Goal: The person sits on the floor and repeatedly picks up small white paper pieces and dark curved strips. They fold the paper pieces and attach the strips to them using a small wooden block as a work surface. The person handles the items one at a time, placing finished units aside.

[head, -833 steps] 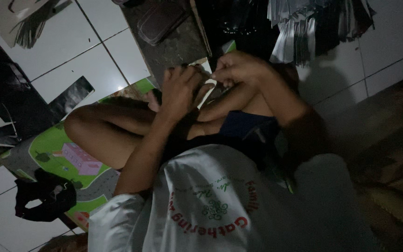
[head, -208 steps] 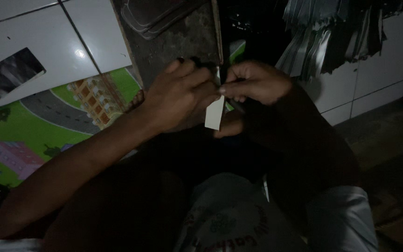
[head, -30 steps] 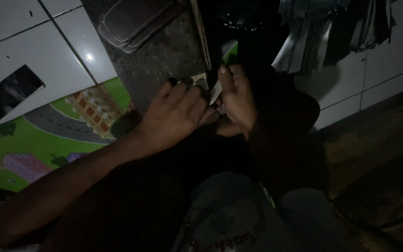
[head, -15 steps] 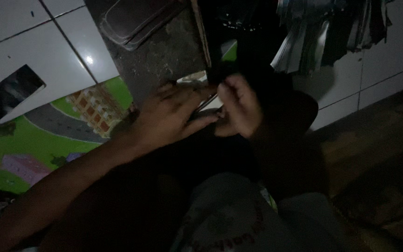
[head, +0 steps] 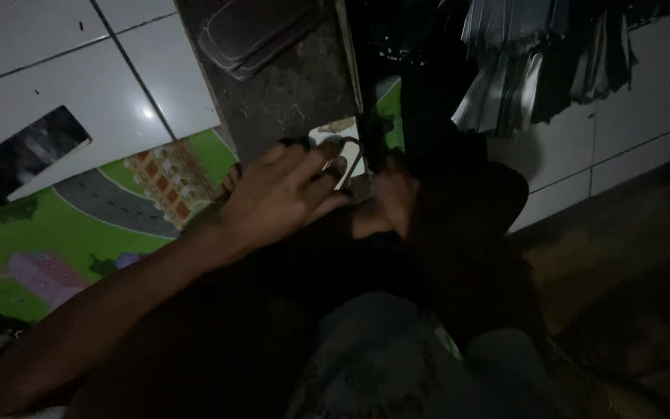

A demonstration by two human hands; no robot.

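Pale paper strip (head: 348, 159) is pinched between left hand (head: 284, 194) and right hand (head: 393, 203), held close over the lap, presumably for control. Right-hand grip is dim. Green play mat (head: 56, 233) lies left.

left hand (head: 284, 198): bare — no glove, ring or band to be seen
left forearm: bare and long, with no sleeve along the stretch in view
right hand (head: 389, 203): bare, mostly lost in shadow just right of the left fingers (head: 327, 167)
right arm: too dark to tell whether a sleeve covers it
shirt (head: 381, 365): pale grey-white fabric with faint printed lettering and a small motif — below the fingers, at the lower edge
lap: dark, details hidden
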